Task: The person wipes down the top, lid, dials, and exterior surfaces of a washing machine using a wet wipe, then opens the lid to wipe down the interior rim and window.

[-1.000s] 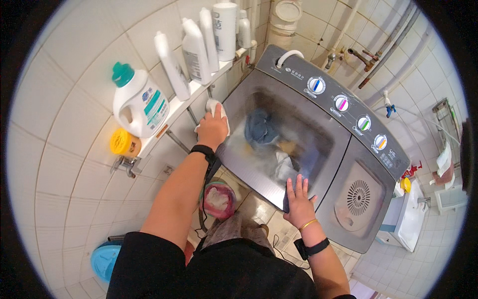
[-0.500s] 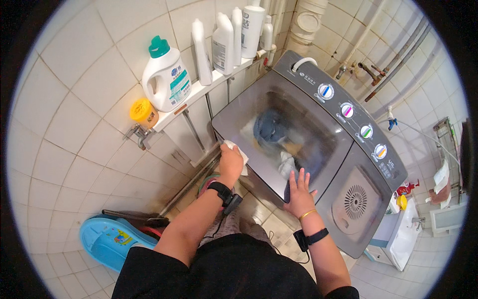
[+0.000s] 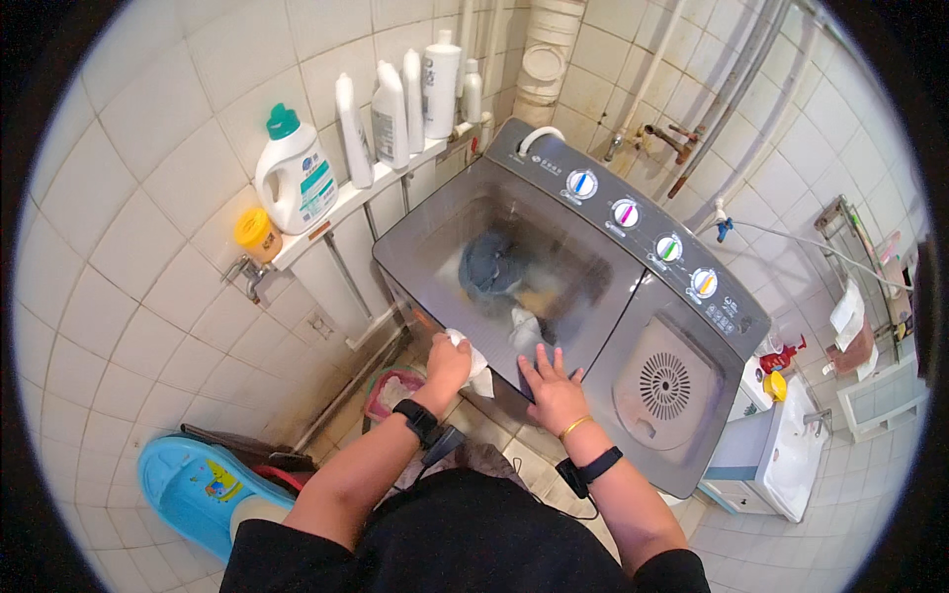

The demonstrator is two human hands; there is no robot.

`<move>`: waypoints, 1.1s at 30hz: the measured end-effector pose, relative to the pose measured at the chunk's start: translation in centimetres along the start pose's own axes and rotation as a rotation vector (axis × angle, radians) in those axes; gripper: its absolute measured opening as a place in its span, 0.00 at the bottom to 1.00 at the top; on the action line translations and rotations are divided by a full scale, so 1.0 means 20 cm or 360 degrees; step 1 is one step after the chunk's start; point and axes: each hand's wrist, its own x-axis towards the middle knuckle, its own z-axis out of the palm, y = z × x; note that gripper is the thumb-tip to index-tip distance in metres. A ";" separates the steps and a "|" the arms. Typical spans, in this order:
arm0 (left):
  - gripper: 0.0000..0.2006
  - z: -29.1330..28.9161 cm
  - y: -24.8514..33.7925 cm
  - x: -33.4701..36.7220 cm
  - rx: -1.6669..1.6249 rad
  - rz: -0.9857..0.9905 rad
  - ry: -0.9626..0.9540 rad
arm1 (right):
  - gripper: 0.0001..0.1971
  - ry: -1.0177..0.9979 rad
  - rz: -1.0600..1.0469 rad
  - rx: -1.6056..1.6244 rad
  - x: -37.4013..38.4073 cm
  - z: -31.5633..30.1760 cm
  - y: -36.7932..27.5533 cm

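Observation:
In front of me stands a grey twin-tub washing machine (image 3: pixel 445 287), its see-through washing lid down over blue and pale clothes (image 3: pixel 491 265). My left hand (image 3: pixel 447 374) is closed around a crumpled white cloth (image 3: pixel 476 368) and presses it against the machine's front edge, left of the middle. The cloth's loose end hangs below the fingers. Farther right, my right hand (image 3: pixel 556 395) rests on the lid's front edge with fingers spread, holding nothing. To its right is the round vented spin lid (image 3: pixel 667 385).
Along the left wall, a narrow white ledge (image 3: pixel 348 203) carries a green-capped detergent jug (image 3: pixel 297 183), a yellow-lidded tub (image 3: pixel 258 235) and several white bottles. A pink basin (image 3: pixel 388 393) sits on the floor beside the machine. A blue baby bath (image 3: pixel 188 489) leans lower left; a white sink (image 3: pixel 794 465) stands right.
My left hand has slid the cloth along the machine's front edge, from near the left corner toward my right hand. My right hand stays at the lid's edge. The whole view has shifted slightly.

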 end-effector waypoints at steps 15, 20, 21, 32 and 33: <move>0.17 -0.18 0.89 -0.14 -0.0561 0.0705 0.0620 | 0.16 0.1145 -0.0212 0.0661 -0.25 -0.66 0.31; 0.16 -0.18 1.15 -0.09 -0.0545 0.0882 0.0709 | 0.19 0.1515 -0.0330 0.0890 -0.26 -0.71 0.44; 0.16 -0.17 1.17 -0.05 -0.0526 0.0944 0.0708 | 0.23 0.1569 -0.0423 0.0833 -0.27 -0.75 0.45; 0.14 0.05 1.65 -0.19 -0.0433 0.1459 0.0281 | 0.19 0.1836 -0.0128 0.1002 -0.02 -1.03 0.69; 0.14 0.09 1.69 -0.19 -0.0460 0.1576 0.0168 | 0.18 0.1850 -0.0083 0.0997 -0.01 -1.06 0.72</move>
